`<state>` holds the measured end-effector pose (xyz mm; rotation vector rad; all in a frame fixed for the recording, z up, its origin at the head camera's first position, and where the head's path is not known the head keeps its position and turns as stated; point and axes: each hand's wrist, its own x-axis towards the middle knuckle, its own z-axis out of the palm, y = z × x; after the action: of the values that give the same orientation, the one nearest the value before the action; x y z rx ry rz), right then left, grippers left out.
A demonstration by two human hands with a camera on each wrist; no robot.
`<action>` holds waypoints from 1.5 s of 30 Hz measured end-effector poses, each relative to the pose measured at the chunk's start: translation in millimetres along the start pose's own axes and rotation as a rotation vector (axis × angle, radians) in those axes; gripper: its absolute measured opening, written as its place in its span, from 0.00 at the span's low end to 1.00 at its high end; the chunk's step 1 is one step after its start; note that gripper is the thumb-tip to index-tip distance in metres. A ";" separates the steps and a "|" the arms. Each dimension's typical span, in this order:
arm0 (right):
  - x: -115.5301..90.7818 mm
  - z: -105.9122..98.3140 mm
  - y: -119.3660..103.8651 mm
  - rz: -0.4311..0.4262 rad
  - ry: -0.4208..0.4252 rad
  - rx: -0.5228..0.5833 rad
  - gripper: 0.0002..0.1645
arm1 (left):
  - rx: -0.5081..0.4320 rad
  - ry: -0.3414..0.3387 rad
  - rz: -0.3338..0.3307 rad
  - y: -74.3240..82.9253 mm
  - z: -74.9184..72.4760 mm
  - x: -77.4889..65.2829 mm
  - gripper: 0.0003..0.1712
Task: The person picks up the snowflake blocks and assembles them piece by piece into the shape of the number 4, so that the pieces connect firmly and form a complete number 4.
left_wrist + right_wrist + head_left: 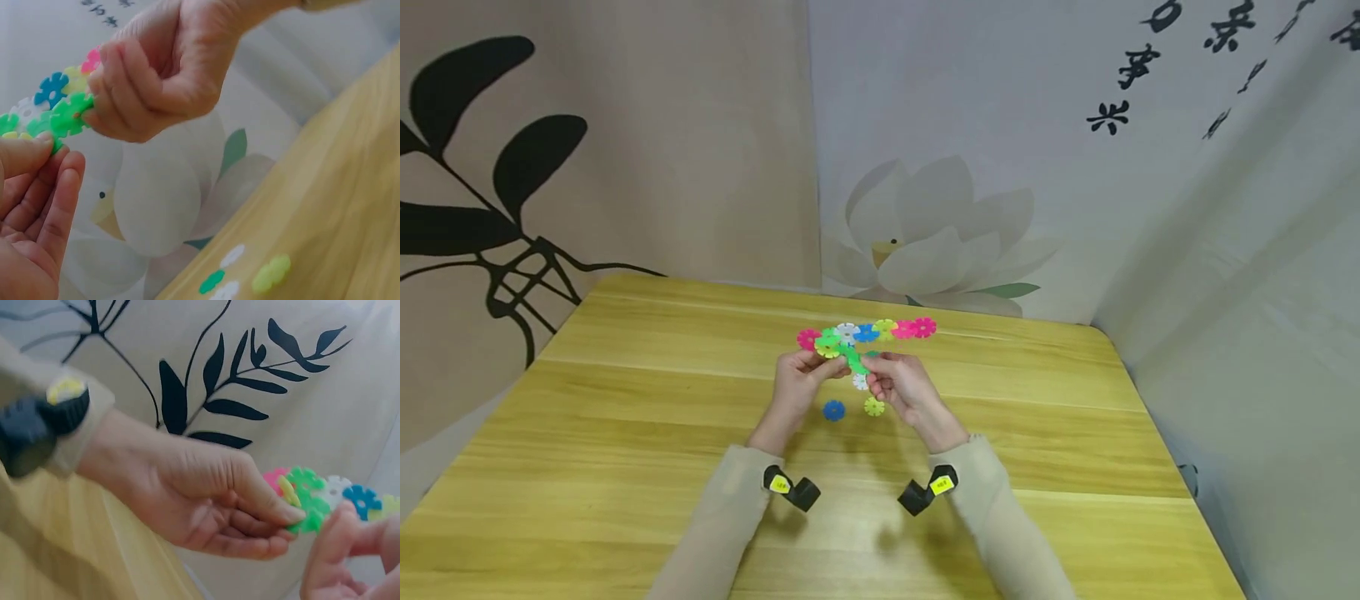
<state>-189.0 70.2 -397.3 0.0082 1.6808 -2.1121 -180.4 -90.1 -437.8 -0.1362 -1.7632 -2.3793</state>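
Between both hands is a chain of interlocking plastic flower discs [866, 332] in pink, green, white, blue and yellow, raised above the table. My left hand [793, 385] pinches its near end between thumb and fingers, beside a yellow disc [827, 350]. Thumb and fingertips of my right hand [908, 390] pinch a green disc [72, 115] that sits against the left fingertips. In the right wrist view, green discs [312, 512] show between the two hands, and the row runs on behind the right fingers [340, 534].
On the wooden table [1045, 433], a loose blue disc [833, 410], a yellow one [874, 406] and a white one [861, 382] lie below the hands. The left wrist view also shows a loose green disc [212, 282]. A printed curtain [955, 100] hangs behind the table.
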 end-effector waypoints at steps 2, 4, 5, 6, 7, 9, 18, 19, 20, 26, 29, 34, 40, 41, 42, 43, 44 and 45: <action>2.3 -1.8 0.6 -0.029 -0.006 0.000 0.12 | -0.024 0.023 -0.008 0.5 -0.1 0.7 0.05; 5.1 -4.5 2.6 -0.058 0.011 -0.015 0.14 | -0.047 0.041 -0.003 1.4 -0.7 1.5 0.08; 6.4 -6.5 4.4 -0.070 0.026 -0.033 0.16 | -0.053 0.051 0.002 1.8 -1.4 1.9 0.10; 8.3 -8.8 7.0 -0.083 0.039 -0.068 0.16 | -0.058 0.061 0.007 2.4 -2.2 2.3 0.10; 10.5 -11.7 10.7 -0.095 0.055 -0.116 0.17 | -0.061 0.072 0.016 3.1 -3.1 2.8 0.10; 14.6 -18.1 20.1 -0.120 0.075 -0.261 0.16 | -0.065 0.092 0.032 4.6 -5.1 3.1 0.11; 25.9 -28.8 57.9 -0.187 0.010 -1.029 0.21 | -0.115 0.125 0.072 6.3 -8.8 4.4 0.11; 27.0 -29.2 60.3 -0.185 -0.001 -1.075 0.23 | -0.119 0.128 0.075 6.5 -8.5 4.7 0.11; 27.8 -29.5 62.1 -0.191 -0.010 -1.118 0.24 | -0.122 0.130 0.078 6.6 -8.4 5.2 0.11; 28.2 -29.7 64.4 -0.227 -0.003 -1.256 0.23 | -0.137 0.141 0.094 7.2 -7.3 7.2 0.10; 28.9 -30.7 63.1 -0.226 0.009 -1.288 0.19 | -0.145 0.143 0.092 7.3 -7.0 8.0 0.10; 31.4 -32.4 60.6 -0.170 0.016 -1.308 0.14 | -0.144 0.141 0.101 8.0 -6.4 8.1 0.10; 34.5 -37.5 57.8 -0.095 0.034 -1.266 0.14 | -0.143 0.142 0.109 9.1 -5.4 7.6 0.10; 34.5 -39.1 58.0 -0.108 0.039 -1.247 0.14 | -0.147 0.144 0.111 9.1 -5.3 7.6 0.11; 34.1 -40.8 58.3 -0.130 0.044 -1.220 0.12 | -0.153 0.145 0.112 9.2 -5.3 7.5 0.11; 33.4 -42.4 58.4 -0.160 0.051 -1.188 0.10 | -0.159 0.147 0.112 9.2 -5.2 7.5 0.12; 32.8 -44.0 58.9 -0.195 0.057 -1.145 0.08 | -0.164 0.149 0.113 9.1 -5.2 7.6 0.12; 31.7 -45.1 58.5 -0.230 0.062 -1.095 0.06 | -0.168 0.150 0.112 9.2 -5.1 7.6 0.13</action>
<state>-209.7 91.9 -471.8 -0.4628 2.7350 -1.0584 -185.8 -98.3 -429.3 -0.0742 -1.4519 -2.3862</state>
